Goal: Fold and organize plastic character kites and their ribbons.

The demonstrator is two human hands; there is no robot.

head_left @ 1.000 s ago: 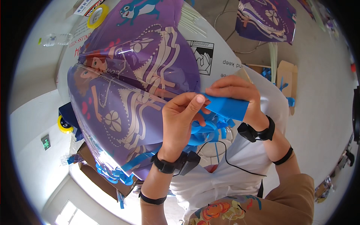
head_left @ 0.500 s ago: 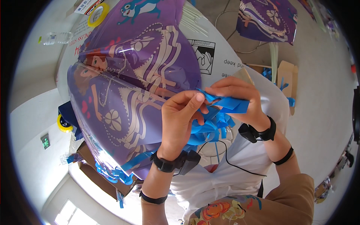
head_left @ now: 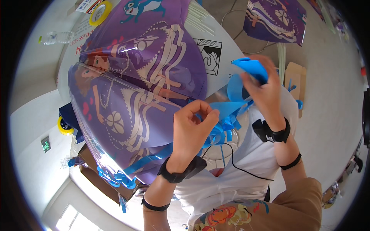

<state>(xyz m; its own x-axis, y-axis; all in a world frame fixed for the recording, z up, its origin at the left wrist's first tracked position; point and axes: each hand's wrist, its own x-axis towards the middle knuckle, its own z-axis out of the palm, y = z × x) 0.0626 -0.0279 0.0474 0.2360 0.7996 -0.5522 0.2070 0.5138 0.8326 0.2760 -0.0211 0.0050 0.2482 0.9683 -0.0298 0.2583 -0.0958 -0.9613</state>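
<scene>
A shiny blue ribbon (head_left: pixel 228 106) runs between my two hands, above my lap and just off the edge of a purple plastic sheet printed with cartoon figures (head_left: pixel 127 111). My left hand (head_left: pixel 191 129) pinches one part of it between thumb and forefinger. Held higher and farther right, my right hand (head_left: pixel 268 90) has its fingers closed around a folded, looped length of the same ribbon. Below the hands hangs a tangle of more blue ribbon (head_left: pixel 217 136), partly hidden by my left hand.
The sheet lies on a white printed board (head_left: pixel 225 48). A yellow tape roll (head_left: pixel 101 13), a clear bottle (head_left: pixel 57 37) and pale thin sticks (head_left: pixel 200 19) are at the far side. An opened cardboard box (head_left: pixel 296 79) stands right; another box (head_left: pixel 98 181) with blue ribbons sits lower left.
My hands, close together before, have moved apart. The right hand has gone up and right with its ribbon, stretching a length between them; the left has shifted slightly right and down.
</scene>
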